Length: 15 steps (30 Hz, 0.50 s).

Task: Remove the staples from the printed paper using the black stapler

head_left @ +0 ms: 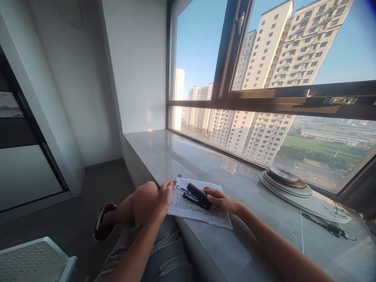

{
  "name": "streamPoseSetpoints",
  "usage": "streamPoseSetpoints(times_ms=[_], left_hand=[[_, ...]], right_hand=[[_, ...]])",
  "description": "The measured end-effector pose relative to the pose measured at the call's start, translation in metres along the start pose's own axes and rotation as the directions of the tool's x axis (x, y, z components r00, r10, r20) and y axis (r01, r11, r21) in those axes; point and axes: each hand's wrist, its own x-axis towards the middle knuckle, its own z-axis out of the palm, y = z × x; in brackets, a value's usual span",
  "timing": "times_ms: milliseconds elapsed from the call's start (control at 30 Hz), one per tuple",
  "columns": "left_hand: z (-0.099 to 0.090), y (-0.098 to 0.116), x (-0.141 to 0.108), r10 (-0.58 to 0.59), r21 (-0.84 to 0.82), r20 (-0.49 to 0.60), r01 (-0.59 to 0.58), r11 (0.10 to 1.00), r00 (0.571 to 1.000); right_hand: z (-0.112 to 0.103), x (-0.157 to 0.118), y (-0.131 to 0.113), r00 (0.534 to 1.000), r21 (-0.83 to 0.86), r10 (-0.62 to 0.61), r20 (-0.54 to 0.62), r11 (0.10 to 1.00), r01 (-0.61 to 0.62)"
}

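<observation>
A black stapler (197,197) lies over printed sheets of paper (192,213) on the stone windowsill. Its upper arm is raised from the base, and a slim metal part (181,189) sticks out of its front toward the left. My right hand (219,199) is closed around the stapler's rear end. My left hand (166,192) is at the left edge of the paper, close to the slim metal part. Its fingers are drawn together, and anything between them is hidden. A small dark piece (179,176) shows at the paper's top left corner.
Stacked plates or round boards (286,188) stand on the sill (141,147) by the window at right, with scissors (335,230) in front. My bent knee (147,196) is against the sill's front edge. A white perforated chair (35,258) is at lower left.
</observation>
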Motion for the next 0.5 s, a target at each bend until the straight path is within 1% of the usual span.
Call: streamPoseSetpoints(times_ms=[100,167,200,267,333,367,400,467,500], left_hand=[[-0.008,-0.013,-0.01,0.004,-0.008,0.01,-0.004,1.0,1.0],[-0.011,-0.015,-0.017,-0.012,-0.061,0.022,0.013,0.998,1.0],[-0.012,-0.014,-0.02,-0.033,-0.104,0.021,0.035,0.994,0.999],[-0.013,-0.009,-0.023,-0.095,-0.214,0.002,0.094,0.972,0.995],[-0.013,-0.001,-0.025,-0.176,-0.344,-0.008,0.163,0.925,0.984],[-0.012,0.003,-0.026,-0.216,-0.406,0.002,0.199,0.892,0.976],[-0.011,0.007,-0.026,-0.257,-0.46,0.022,0.238,0.855,0.966],[-0.01,0.013,-0.027,-0.324,-0.538,0.073,0.311,0.784,0.943],[-0.009,0.015,-0.028,-0.342,-0.563,0.096,0.334,0.756,0.935]], right_hand=[[0.013,0.007,-0.007,0.99,-0.123,0.032,-0.137,0.991,-0.049],[0.023,0.012,-0.009,0.972,-0.223,0.026,-0.235,0.972,-0.08],[0.029,0.014,-0.01,0.964,-0.259,0.014,-0.264,0.962,-0.085],[0.037,0.015,-0.01,0.949,-0.319,-0.036,-0.312,0.945,-0.068],[0.043,0.014,-0.009,0.921,-0.437,-0.175,-0.349,0.9,0.005],[0.045,0.012,-0.009,0.899,-0.519,-0.268,-0.346,0.853,0.054],[0.046,0.011,-0.009,0.876,-0.602,-0.36,-0.32,0.791,0.105],[0.047,0.008,-0.011,0.843,-0.734,-0.495,-0.208,0.649,0.2],[0.047,0.007,-0.013,0.838,-0.773,-0.525,-0.149,0.59,0.233]])
